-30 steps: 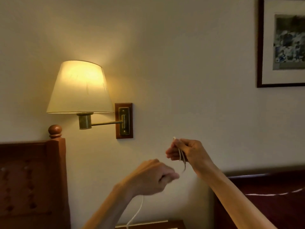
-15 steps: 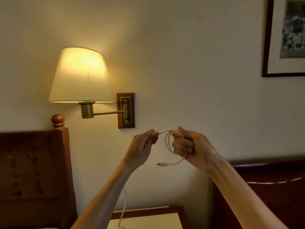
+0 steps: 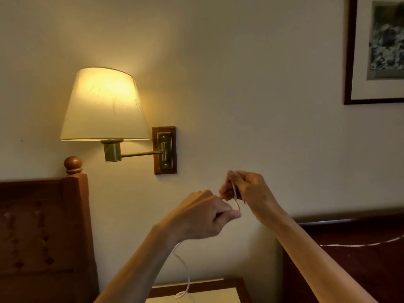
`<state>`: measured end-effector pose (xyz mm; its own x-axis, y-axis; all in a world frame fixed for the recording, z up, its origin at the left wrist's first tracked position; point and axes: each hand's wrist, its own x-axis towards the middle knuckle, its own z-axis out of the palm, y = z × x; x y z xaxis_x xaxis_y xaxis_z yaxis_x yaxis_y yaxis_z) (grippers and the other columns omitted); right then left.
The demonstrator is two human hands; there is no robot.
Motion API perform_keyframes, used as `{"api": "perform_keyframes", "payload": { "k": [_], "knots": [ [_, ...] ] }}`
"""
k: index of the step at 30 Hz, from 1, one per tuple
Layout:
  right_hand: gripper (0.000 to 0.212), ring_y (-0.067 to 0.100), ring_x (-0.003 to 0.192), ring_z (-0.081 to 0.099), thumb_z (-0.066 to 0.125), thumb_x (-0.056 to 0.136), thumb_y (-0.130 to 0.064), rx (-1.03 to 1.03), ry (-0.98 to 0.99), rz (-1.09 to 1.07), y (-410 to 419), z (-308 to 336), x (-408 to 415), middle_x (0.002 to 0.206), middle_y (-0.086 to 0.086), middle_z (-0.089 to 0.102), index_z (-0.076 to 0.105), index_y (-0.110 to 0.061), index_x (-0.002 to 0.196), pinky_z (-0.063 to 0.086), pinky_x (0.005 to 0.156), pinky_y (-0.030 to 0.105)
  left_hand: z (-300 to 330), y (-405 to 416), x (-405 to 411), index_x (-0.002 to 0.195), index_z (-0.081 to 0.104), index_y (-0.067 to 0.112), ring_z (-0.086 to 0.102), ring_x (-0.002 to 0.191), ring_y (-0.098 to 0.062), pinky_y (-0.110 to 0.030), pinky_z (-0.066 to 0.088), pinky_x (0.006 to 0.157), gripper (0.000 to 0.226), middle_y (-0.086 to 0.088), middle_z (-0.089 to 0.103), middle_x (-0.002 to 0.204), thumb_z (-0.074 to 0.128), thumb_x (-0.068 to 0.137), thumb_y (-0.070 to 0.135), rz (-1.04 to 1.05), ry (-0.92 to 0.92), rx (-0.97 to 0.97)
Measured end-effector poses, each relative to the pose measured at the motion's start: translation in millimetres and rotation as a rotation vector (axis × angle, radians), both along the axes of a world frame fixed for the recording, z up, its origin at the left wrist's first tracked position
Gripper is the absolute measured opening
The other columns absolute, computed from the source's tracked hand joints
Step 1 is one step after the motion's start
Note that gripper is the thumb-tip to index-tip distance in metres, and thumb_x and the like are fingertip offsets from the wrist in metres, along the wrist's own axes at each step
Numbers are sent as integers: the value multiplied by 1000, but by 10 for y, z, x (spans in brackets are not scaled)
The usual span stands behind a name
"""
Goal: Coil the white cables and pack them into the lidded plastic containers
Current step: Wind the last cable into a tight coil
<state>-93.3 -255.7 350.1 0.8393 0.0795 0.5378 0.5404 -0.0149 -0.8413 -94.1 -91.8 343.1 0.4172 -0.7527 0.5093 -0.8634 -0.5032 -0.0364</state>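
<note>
Cream wall (image 3: 251,84) behind, lit wall lamp (image 3: 105,106) glowing beside a wooden headboard (image 3: 43,226). Right hand (image 3: 244,189) pinches coiled loops of white cable (image 3: 236,196); left hand (image 3: 203,217) grips the strand just below, its tail dropping past the wrist to the nightstand (image 3: 218,289). Framed picture (image 3: 376,51) upper right.

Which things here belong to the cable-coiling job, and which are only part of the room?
Job: white cable; left hand and right hand, both gripping it.

Room only: wall lamp; headboard; framed picture; bedside table.
</note>
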Motion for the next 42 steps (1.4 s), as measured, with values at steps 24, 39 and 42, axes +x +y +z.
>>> {"api": "perform_keyframes", "payload": {
  "k": [24, 39, 42],
  "knots": [
    [27, 11, 55, 53, 42, 101, -23, 517, 244, 442, -217, 319, 39, 64, 1, 52, 54, -9, 80, 48, 56, 21, -495, 221, 414, 61, 46, 22, 35, 46, -7, -36, 34, 53, 48, 6, 42, 53, 34, 100, 47, 206, 277, -366],
    [42, 16, 53, 52, 36, 105, -28, -126, 136, 270, 135, -65, -90, 55, 6, 56, 64, -8, 81, 47, 61, 23, 251, 355, 229, 70, 53, 27, 47, 47, -4, -9, 33, 50, 36, 19, 41, 52, 46, 94, 53, 76, -308, -315],
    [40, 15, 51, 46, 35, 104, -28, 21, 215, 455, 93, 50, -134, 54, 3, 48, 62, -8, 82, 43, 58, 24, 187, 403, 355, 71, 50, 26, 48, 50, -11, -13, 34, 51, 31, 13, 44, 55, 46, 95, 46, -18, -123, -492]
  ]
}}
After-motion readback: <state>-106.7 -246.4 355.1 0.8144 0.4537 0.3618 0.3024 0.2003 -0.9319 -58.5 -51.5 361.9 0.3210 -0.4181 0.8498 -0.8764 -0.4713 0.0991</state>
